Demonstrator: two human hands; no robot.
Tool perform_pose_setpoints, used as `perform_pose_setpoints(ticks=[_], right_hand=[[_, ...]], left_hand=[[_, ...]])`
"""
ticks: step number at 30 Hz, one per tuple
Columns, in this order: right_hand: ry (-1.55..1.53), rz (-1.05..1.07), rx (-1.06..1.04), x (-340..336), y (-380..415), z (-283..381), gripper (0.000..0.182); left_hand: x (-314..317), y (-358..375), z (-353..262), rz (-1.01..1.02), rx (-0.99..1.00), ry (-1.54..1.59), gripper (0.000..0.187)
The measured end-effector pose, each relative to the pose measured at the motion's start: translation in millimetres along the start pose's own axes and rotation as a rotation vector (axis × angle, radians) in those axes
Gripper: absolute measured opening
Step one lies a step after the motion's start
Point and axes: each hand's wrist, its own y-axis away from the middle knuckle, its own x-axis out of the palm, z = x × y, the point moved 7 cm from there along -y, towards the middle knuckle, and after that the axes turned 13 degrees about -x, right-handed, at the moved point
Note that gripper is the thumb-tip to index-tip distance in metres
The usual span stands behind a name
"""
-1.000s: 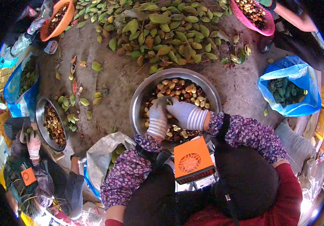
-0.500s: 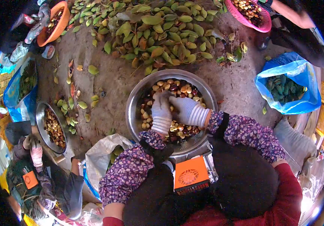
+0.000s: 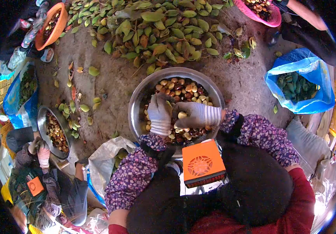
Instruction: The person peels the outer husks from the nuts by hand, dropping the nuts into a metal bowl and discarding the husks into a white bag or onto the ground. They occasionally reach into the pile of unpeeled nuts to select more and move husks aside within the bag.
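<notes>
Both gloved hands are over a round metal bowl point(image 3: 136, 87) filled with brown and pale nuts point(image 3: 187, 89). My left hand point(image 3: 160, 114), in a striped white glove with grey fingers, is curled at the left, with a bit of green at its fingertips; what it holds is mostly hidden. On the right, my right hand point(image 3: 199, 114) has its thumb and fingers bent around a pale nut point(image 3: 182, 115). The two hands are close together, a small gap showing between them.
Green pods point(image 3: 168, 31) are heaped beyond the bowl. A blue bag point(image 3: 326, 87) of leaves stands right, a white sack point(image 3: 105, 154) near left. A co-worker's hands point(image 3: 42, 152) are beside another metal bowl point(image 3: 43, 117). Orange point(image 3: 60, 25) and pink baskets point(image 3: 273, 21) sit at the top.
My hands have moved slightly apart, and a pale nut now shows at my right hand. The orange device on the lap appears higher and tilted differently.
</notes>
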Motion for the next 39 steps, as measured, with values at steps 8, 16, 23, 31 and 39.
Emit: perform_pose_setpoints(ticks=[8,16,23,31,39], right_hand=[[0.175,-0.238,-0.036,-17.4,5.9,-18.5,0.033],[0.356,0.047,-0.209,-7.3,4.1,6.0,0.039],[0.301,-0.832,0.016,-127.2,12.0,-16.9,0.026],[0.740,-0.754,0.644,-184.6,-38.3,-99.2,0.054],[0.705,-0.956,0.193,-184.2,-20.1,-95.1,0.046]], left_hand=[[-44.5,-20.4,-46.1,-0.174,0.167,-0.063,0.026],[-50.4,-57.3,-14.4,-0.049,0.033,-0.987,0.038],[-68.1,-28.7,9.7,0.007,0.013,-0.940,0.037],[-82.1,-6.6,-26.4,-0.245,0.380,-0.589,0.033],[-60.4,2.5,-39.8,0.119,0.142,-0.072,0.026]])
